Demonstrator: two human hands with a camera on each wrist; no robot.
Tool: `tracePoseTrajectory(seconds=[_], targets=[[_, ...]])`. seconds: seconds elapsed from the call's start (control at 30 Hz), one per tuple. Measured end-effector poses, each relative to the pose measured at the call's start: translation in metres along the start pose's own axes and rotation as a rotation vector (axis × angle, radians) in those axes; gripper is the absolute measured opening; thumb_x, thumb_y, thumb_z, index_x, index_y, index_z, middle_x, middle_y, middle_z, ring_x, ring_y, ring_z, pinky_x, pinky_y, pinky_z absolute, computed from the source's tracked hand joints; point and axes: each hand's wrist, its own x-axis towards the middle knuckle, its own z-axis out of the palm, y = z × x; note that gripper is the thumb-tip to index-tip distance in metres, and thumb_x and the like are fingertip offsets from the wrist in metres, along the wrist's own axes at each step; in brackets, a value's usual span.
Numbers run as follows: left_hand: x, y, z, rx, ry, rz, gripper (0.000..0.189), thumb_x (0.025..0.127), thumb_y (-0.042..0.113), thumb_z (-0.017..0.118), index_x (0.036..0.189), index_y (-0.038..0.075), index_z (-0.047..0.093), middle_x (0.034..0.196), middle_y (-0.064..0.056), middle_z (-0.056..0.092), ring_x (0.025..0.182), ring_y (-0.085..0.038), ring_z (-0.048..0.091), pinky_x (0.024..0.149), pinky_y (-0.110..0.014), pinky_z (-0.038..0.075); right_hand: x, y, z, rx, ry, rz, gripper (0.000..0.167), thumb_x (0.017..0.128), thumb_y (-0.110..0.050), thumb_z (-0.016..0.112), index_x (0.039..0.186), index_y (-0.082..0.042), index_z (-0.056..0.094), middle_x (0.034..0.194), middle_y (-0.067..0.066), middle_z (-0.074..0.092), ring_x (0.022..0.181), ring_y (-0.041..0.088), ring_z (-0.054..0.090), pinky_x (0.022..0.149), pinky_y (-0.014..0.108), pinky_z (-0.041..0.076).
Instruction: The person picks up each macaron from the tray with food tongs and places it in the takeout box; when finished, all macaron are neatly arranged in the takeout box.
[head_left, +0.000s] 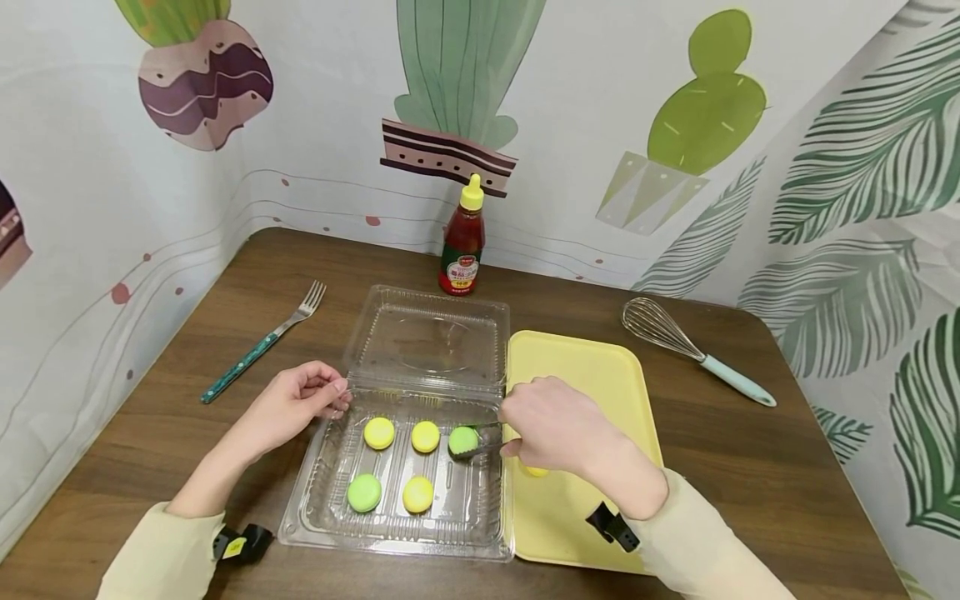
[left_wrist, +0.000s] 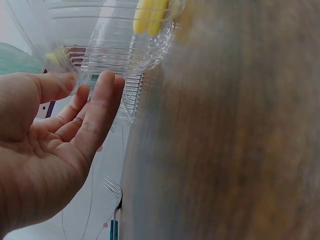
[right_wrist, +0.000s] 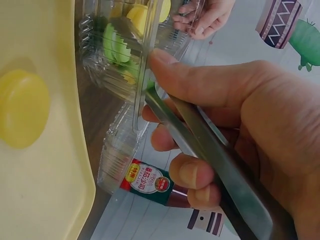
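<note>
A clear hinged plastic container [head_left: 315, 521] lies with its lid [head_left: 427, 342] folded back. Inside are yellow macarons [head_left: 417, 495] and a green macaron [head_left: 364, 493]. My left hand [head_left: 296, 408] pinches the container's left rim near the hinge, thumb and fingers on either side of the plastic in the left wrist view. Metal tongs [right_wrist: 200, 135] are gripped in my right hand [head_left: 558, 425], which is over the container's right rim. Their tips are around another green macaron [head_left: 463, 440] at the right of the back row; contact with the container floor cannot be made out.
Right of the container is a yellow tray [head_left: 577, 358], with a yellow macaron [right_wrist: 24, 109] on it, partly under my right hand. A ketchup bottle [head_left: 462, 250] stands behind the lid. At left lies a fork [head_left: 262, 343], at right a whisk [head_left: 697, 354].
</note>
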Motion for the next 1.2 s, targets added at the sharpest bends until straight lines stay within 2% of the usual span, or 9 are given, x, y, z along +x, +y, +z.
tracePoseTrajectory(seconds=[0.5, 0.67, 0.97, 1.2], targets=[[0.0004, -0.0008, -0.0002, -0.003, -0.005, 0.006, 0.017, 0.102, 0.006, 0.055, 0.105, -0.011, 0.058, 0.095, -0.021, 0.070, 0.084, -0.024, 0.071, 0.071, -0.029, 0.061, 0.0012, -0.0013, -0.0005, -0.015, -0.009, 0.019, 0.040, 0.074, -0.038, 0.087, 0.059, -0.022, 0.054, 0.056, -0.014, 0.044, 0.051, 0.010, 0.041, 0.052, 0.030, 0.046], [0.0005, 0.0000, -0.0011, -0.003, -0.005, 0.013, 0.016, 0.103, 0.005, 0.054, 0.105, -0.011, 0.058, 0.095, -0.020, 0.070, 0.084, -0.022, 0.071, 0.071, -0.029, 0.061, 0.0009, -0.0010, -0.0006, -0.024, 0.003, 0.019, 0.035, 0.073, -0.039, 0.087, 0.062, -0.021, 0.059, 0.057, -0.014, 0.047, 0.052, 0.010, 0.044, 0.054, 0.032, 0.049], [0.0004, -0.0012, -0.0007, 0.000, -0.002, -0.006, 0.016, 0.102, 0.005, 0.055, 0.105, -0.010, 0.058, 0.096, -0.021, 0.070, 0.085, -0.024, 0.072, 0.071, -0.029, 0.061, 0.0001, 0.0000, -0.0010, 0.002, -0.014, 0.029, 0.029, 0.073, -0.040, 0.087, 0.070, -0.018, 0.068, 0.063, -0.014, 0.054, 0.056, 0.010, 0.049, 0.057, 0.033, 0.050], [0.0010, -0.0016, -0.0005, 0.001, -0.004, 0.000, 0.017, 0.103, 0.006, 0.055, 0.105, -0.011, 0.058, 0.095, -0.020, 0.070, 0.085, -0.024, 0.071, 0.071, -0.029, 0.061, -0.0031, 0.0030, 0.0007, 0.037, -0.023, 0.037, 0.028, 0.075, -0.040, 0.086, 0.083, -0.016, 0.075, 0.069, -0.012, 0.058, 0.062, 0.013, 0.056, 0.062, 0.036, 0.053]])
